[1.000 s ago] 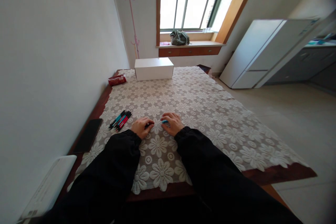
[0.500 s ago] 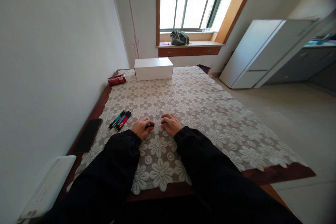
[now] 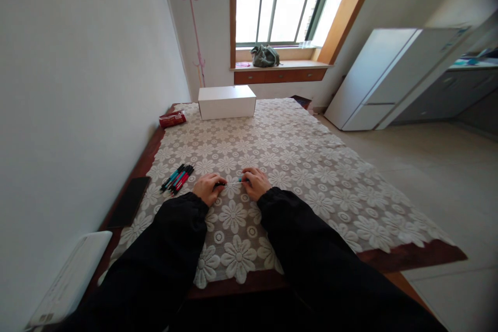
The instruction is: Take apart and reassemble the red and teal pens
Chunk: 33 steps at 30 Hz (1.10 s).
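Low over the tablecloth, my left hand (image 3: 209, 189) is closed, pinching a small black pen part (image 3: 221, 184). Opposite it, my right hand (image 3: 257, 183) pinches another pen part with a bit of teal (image 3: 240, 180) showing at the fingertips. A thin white pen refill (image 3: 234, 183) spans the gap between the two hands. Which piece the refill sits in is too small to tell. Left of my left hand lies a bunch of several pens (image 3: 177, 179) in teal, red and black, side by side.
A lace tablecloth (image 3: 239, 259) covers the dark red table. A black phone-like slab (image 3: 130, 201) and a white device (image 3: 73, 275) lie along the left edge. Farther back are a red packet (image 3: 172, 119) and a white box (image 3: 227, 102). The wall (image 3: 97, 88) bounds the left side.
My hands have drawn slightly apart, so more of the thin white refill shows between them. The teal piece at my right fingertips has become visible.
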Motion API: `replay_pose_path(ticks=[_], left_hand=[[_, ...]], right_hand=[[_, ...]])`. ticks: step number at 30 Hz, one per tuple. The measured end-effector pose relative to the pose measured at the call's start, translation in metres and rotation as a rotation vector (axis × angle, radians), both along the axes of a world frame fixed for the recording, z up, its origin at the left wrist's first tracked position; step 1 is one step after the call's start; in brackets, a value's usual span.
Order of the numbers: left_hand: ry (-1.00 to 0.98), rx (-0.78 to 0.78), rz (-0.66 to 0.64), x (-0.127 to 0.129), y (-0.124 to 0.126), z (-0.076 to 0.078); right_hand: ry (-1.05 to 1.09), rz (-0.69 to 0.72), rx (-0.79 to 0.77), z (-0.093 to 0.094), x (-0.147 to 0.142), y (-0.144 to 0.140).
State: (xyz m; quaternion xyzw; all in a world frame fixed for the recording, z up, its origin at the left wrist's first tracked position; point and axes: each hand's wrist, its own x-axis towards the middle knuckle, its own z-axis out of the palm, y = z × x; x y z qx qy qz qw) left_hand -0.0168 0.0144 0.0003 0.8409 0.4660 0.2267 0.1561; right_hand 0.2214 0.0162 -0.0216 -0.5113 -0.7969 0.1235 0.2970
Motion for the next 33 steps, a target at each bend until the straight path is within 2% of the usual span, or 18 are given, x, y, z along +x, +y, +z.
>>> replay_pose_path(ticks=[22, 33], left_hand=[[0.006, 0.034, 0.109, -0.0035, 0.0013, -0.0016], [0.020, 0.054, 0.100, -0.0022, 0.0001, 0.0003]], right_hand=[[-0.050, -0.165, -0.027, 0.0051, -0.0002, -0.0016], [-0.018, -0.087, 0.032, -0.0009, 0.0007, 0.0018]])
